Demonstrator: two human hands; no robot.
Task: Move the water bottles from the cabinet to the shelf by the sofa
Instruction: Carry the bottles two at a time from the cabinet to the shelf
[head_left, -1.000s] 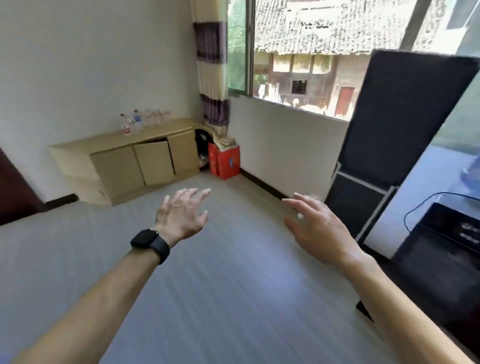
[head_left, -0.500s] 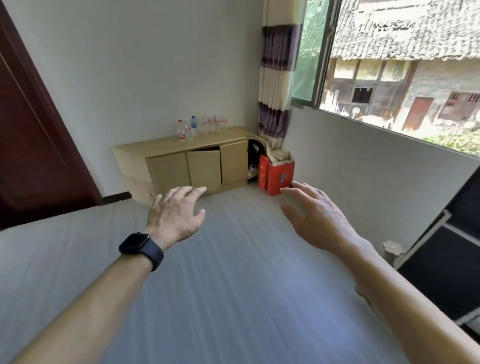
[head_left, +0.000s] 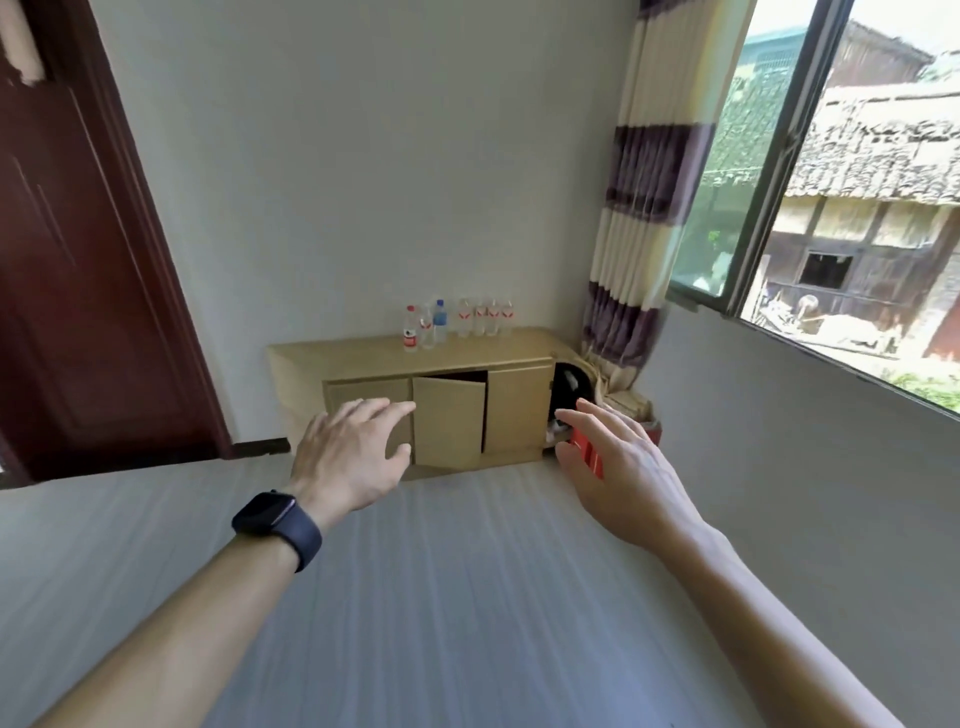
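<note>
The fingers (head_left: 384, 413) of the left hand (head_left: 348, 460) are straight, a little spread, and hold nothing; the fingers (head_left: 602, 418) of the right hand (head_left: 621, 467) are the same, both palms down, a watch (head_left: 278, 522) on the left wrist. The bottles (head_left: 457, 322) stand in a row on top of the cabinet (head_left: 363, 358), at 12 o'clock from the hands and well apart from them. Its middle door (head_left: 449, 421) is ajar, and a red box (head_left: 589, 457) at its 3 o'clock is partly behind the right hand.
</note>
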